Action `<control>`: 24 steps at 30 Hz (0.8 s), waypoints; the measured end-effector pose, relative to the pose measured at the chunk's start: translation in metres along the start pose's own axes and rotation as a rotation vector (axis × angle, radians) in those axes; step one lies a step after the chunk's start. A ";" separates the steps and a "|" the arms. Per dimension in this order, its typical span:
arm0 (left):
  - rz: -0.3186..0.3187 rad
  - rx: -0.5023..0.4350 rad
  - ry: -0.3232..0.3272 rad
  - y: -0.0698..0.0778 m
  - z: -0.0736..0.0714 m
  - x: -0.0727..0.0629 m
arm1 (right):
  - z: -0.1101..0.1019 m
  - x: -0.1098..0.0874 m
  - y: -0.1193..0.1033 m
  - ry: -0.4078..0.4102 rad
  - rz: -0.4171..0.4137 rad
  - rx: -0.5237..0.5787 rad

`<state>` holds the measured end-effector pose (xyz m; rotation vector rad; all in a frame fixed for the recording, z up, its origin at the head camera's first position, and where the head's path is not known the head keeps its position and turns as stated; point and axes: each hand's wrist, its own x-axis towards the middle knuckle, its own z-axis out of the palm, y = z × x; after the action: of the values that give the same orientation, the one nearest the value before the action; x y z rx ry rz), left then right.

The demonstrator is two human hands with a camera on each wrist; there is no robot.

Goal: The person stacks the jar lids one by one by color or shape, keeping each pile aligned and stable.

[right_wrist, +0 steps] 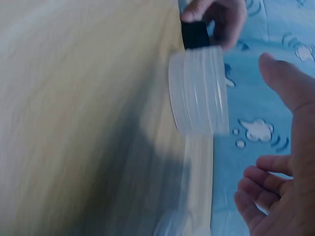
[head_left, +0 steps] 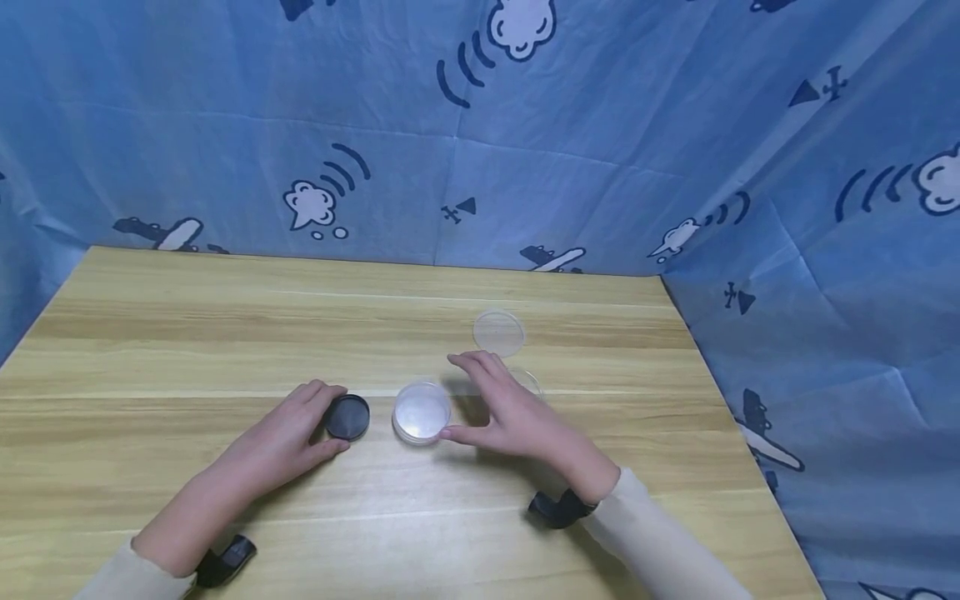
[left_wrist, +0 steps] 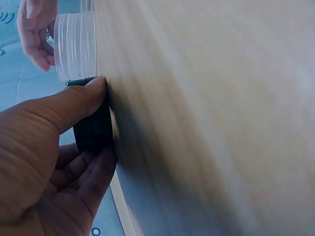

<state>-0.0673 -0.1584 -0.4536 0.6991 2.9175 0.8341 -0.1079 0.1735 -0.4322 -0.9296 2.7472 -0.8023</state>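
My left hand [head_left: 296, 429] holds a short black round container [head_left: 348, 417] on the table, thumb on one side and fingers on the other. Just to its right stands a stack of clear round petri dishes [head_left: 422, 412]; its ridged side shows in the right wrist view as a stack [right_wrist: 199, 91]. Beside that stack is my right hand [head_left: 513, 412], thumb and fingers spread apart. The right wrist view shows a gap between this hand [right_wrist: 280, 187] and the stack, with nothing in its grasp.
A clear round lid or dish [head_left: 498, 332] lies flat beyond my right hand. Another clear round piece [head_left: 528, 381] is partly hidden behind that hand. The wooden table [head_left: 225, 333] meets a blue patterned curtain [head_left: 390, 192] at the back and right.
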 end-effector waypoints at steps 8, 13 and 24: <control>0.011 0.010 0.007 0.001 0.000 0.003 | -0.021 -0.021 0.032 0.067 0.105 0.012; 0.002 0.007 0.005 0.002 -0.001 0.003 | -0.030 -0.034 0.051 0.059 0.189 -0.058; -0.010 -0.008 -0.002 0.001 -0.001 0.000 | -0.028 -0.050 0.067 -0.007 0.234 -0.056</control>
<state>-0.0674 -0.1584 -0.4521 0.6839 2.9122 0.8432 -0.1105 0.2604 -0.4460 -0.6021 2.8148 -0.6827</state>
